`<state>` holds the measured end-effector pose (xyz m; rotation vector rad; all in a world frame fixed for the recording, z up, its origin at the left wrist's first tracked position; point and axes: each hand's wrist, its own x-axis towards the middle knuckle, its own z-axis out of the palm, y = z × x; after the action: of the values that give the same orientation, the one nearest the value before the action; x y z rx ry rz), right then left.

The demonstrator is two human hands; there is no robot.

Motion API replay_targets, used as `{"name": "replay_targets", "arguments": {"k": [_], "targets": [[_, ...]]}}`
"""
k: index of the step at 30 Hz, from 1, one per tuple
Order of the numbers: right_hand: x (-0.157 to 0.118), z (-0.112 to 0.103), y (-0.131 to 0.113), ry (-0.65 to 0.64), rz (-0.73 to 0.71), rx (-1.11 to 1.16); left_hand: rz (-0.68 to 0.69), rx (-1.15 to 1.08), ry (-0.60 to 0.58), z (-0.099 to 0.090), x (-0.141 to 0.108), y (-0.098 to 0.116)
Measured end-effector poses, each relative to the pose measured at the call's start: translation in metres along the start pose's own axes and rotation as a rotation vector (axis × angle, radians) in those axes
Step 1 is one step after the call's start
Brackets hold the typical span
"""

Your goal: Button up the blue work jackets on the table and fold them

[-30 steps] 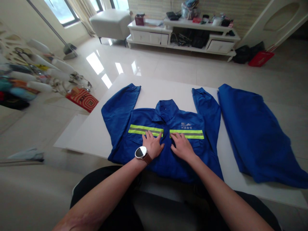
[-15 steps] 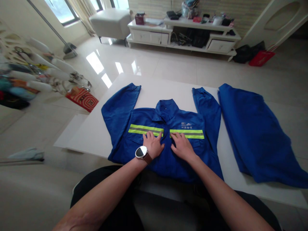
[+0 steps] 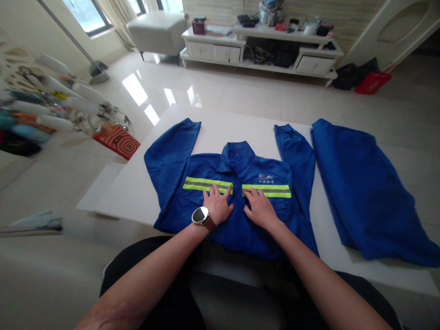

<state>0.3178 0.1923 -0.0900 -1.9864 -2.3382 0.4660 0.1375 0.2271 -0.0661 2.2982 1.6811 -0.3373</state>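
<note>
A blue jacket (image 3: 240, 229) lies on a white table (image 3: 120, 195), its collar away from me and both sleeves bent up beside it. Two yellow-green reflective strips cross its chest, with a white logo above the right one. My left hand (image 3: 217, 205), with a watch on the wrist, rests on the jacket, fingers spread at the left strip. On the other side of the front closure, my right hand (image 3: 261, 208) lies with its fingers apart, fingertips on the inner end of the right strip. Neither hand grips the cloth.
Another blue garment (image 3: 364, 192) lies folded on the table's right side, partly past its edge. A red paper bag (image 3: 118, 141) stands on the floor at the left, near a cluttered rack. Beyond the table are a grey stool (image 3: 156, 34) and a white cabinet (image 3: 213, 50).
My left hand has shifted very slightly on the jacket, and its wrist is a little higher. The right hand and the jacket look the same.
</note>
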Motion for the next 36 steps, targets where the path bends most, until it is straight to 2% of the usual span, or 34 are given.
{"name": "replay_targets", "arguments": {"k": [17,27,36], "targets": [[0.0,0.0,-0.001,-0.02,0.013,-0.018,0.02,0.023,0.052,0.006,0.002,0.0],[0.0,-0.003,-0.002,-0.019,0.012,-0.008,0.034,-0.006,0.028,-0.004,0.001,0.0],[0.0,-0.002,-0.002,-0.009,0.008,0.005,0.034,0.002,0.048,-0.003,0.001,0.0]]}}
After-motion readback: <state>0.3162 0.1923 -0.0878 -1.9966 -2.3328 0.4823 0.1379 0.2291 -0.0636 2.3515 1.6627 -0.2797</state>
